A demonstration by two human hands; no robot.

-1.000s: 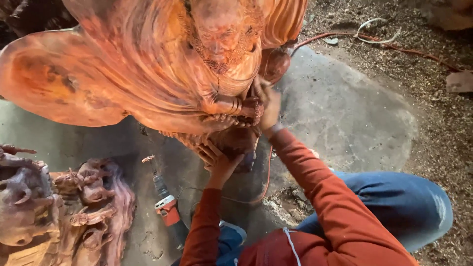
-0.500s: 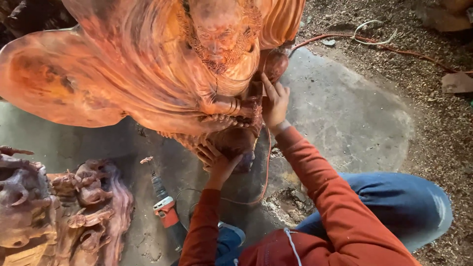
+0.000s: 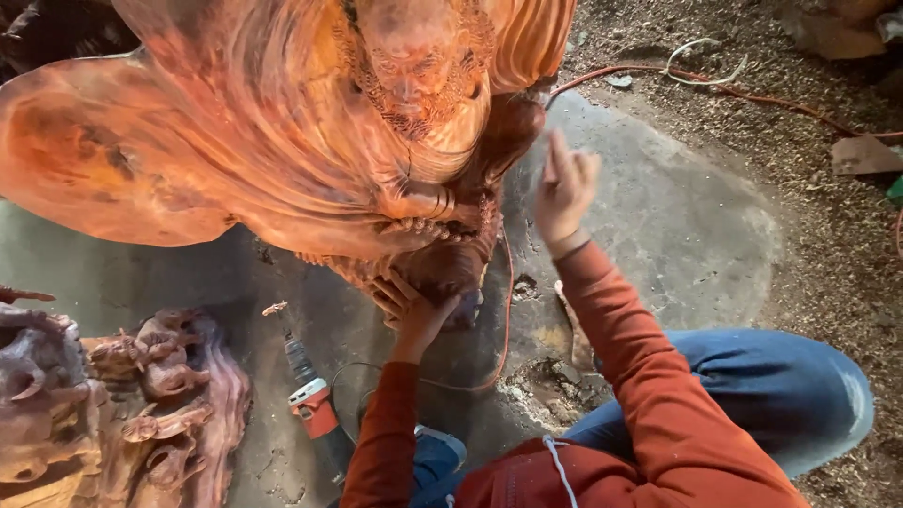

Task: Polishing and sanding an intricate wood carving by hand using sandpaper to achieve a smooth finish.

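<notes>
Carved reddish wooden statue (image 3: 310, 141) stands on a grey concrete floor (image 3: 677, 216), filling the upper left of the view. Nearest, the person's orange sleeves and blue-jeaned knee; a red-and-grey power tool (image 3: 315, 409) lies on the floor beside a second, darker carving (image 3: 122, 395) at lower left. Left hand (image 3: 414, 306), fingers spread, presses against the statue's lower carved edge. Right hand (image 3: 562, 188) is raised just beside the statue, fingers loosely extended, holding nothing visible. Farther off, sawdust-strewn ground bears an orange cable (image 3: 715, 89).

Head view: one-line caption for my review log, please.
Left hand braces the underside of a large reddish wood carving; right hand is raised, blurred, beside it.
</notes>
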